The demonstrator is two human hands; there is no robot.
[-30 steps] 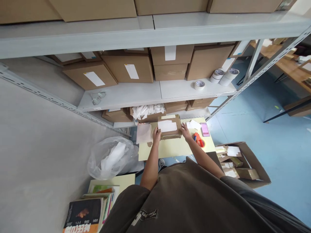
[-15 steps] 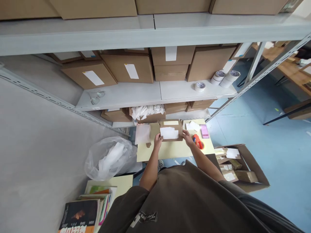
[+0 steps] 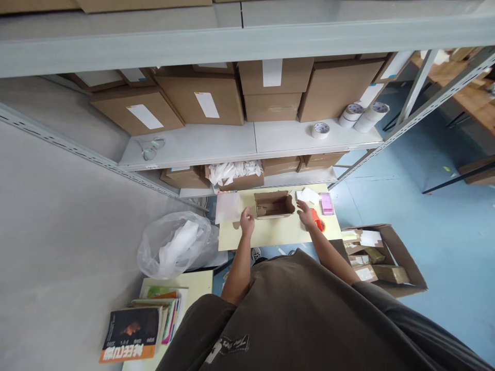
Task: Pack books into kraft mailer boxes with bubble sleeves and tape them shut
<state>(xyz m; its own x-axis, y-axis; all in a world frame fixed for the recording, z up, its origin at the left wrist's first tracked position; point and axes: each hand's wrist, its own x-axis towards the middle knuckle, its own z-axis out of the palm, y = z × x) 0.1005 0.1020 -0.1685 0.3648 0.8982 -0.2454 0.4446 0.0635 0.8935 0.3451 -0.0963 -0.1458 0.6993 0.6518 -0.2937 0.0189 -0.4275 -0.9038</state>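
Box point(image 3: 274, 204) sits near table point(image 3: 270, 237) far edge, white label no longer showing. Left hand point(image 3: 246, 222) and right hand point(image 3: 307, 214) have let go; both are loose and empty beside it.

a grey metal shelving rack point(image 3: 255, 141) loaded with brown cardboard boxes point(image 3: 201, 100) stands beside a plain pale grey wall point(image 3: 58, 232). in front of it, a pale yellow surface point(image 3: 278, 234) stands over smooth blue floor point(image 3: 436, 226), evenly lit.
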